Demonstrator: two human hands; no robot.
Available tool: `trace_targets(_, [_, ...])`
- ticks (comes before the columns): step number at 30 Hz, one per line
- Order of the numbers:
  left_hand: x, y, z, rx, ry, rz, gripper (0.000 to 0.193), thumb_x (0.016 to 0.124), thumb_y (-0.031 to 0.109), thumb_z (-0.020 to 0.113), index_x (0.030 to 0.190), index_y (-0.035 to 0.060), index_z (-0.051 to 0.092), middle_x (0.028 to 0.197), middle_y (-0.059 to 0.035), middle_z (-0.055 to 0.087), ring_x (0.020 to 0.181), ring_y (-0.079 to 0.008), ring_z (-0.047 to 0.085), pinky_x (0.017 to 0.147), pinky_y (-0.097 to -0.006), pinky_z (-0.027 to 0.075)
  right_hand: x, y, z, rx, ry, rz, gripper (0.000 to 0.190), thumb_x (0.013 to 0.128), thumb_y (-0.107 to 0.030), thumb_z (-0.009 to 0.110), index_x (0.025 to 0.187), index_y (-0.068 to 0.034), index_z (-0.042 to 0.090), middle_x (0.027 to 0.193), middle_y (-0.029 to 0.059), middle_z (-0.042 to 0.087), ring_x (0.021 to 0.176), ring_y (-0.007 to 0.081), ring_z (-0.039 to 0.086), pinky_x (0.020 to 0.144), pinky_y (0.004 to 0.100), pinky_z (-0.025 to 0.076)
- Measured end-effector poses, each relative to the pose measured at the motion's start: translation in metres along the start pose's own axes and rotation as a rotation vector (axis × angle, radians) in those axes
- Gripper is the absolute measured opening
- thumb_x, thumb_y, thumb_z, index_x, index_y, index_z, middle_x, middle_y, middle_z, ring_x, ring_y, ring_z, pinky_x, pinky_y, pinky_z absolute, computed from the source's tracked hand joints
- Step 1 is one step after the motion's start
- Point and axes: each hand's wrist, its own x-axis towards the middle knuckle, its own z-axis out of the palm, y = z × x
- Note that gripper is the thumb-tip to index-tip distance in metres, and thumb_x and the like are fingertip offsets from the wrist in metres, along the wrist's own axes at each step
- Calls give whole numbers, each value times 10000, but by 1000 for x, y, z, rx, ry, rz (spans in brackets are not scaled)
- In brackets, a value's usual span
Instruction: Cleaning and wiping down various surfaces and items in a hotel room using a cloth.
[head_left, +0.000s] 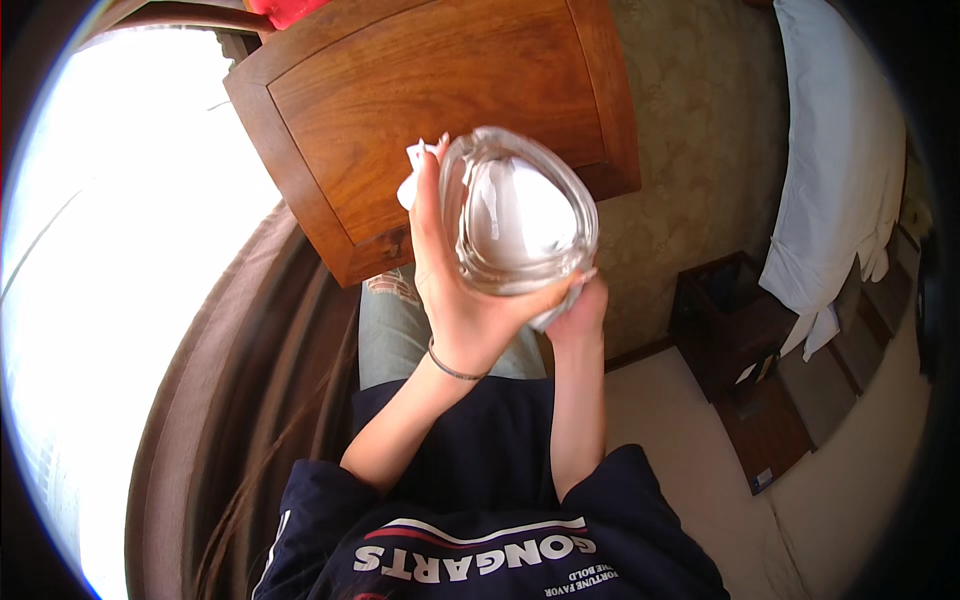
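A thick clear glass ashtray or bowl (517, 214) is held up before me, over the near right part of a wooden tabletop. My left hand (457, 285) grips its left and near rim, fingers along the left side and thumb along the near edge. At its lower right is my right hand (581, 307), partly hidden under the glass, with a white tissue or cloth (551, 316) against it. More white material (409, 190) shows beyond my left fingers. A dark band circles my left wrist.
The wooden table (450, 67) stands in front of me. Brown curtains (225, 360) and a bright window are on the left. A dark wooden nightstand (727, 322) and a bed with white bedding (832, 165) stand to the right.
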Motion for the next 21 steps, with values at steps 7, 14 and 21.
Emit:
trace_targets(7, [25,7,-4,-30,-34,172,1297,553,214,938,1508,49,76,1473,-251,297,1331,-351,397,1076,-480,402,-26,-13,-26,226,40,83,496,910,-372,536,1248,-9,530,1176,144,606,1067,249,599,918,388,480])
trace_targets(14, [13,18,-24,154,-133,304,1299,534,246,951,1494,64,95,1478,-291,261,1317,-394,404,1032,-494,434,8,-46,21,541,-227,6,728,947,-593,413,1405,-28,389,1465,218,374,1359,359,341,1137,544,248])
trace_targets(21, [9,-4,-21,355,-80,249,1124,534,192,945,1426,51,275,1465,-254,302,1321,-368,408,1028,-443,456,29,-4,52,-6,178,-25,510,1007,-382,361,1287,9,529,1365,159,515,1292,265,456,1110,399,319])
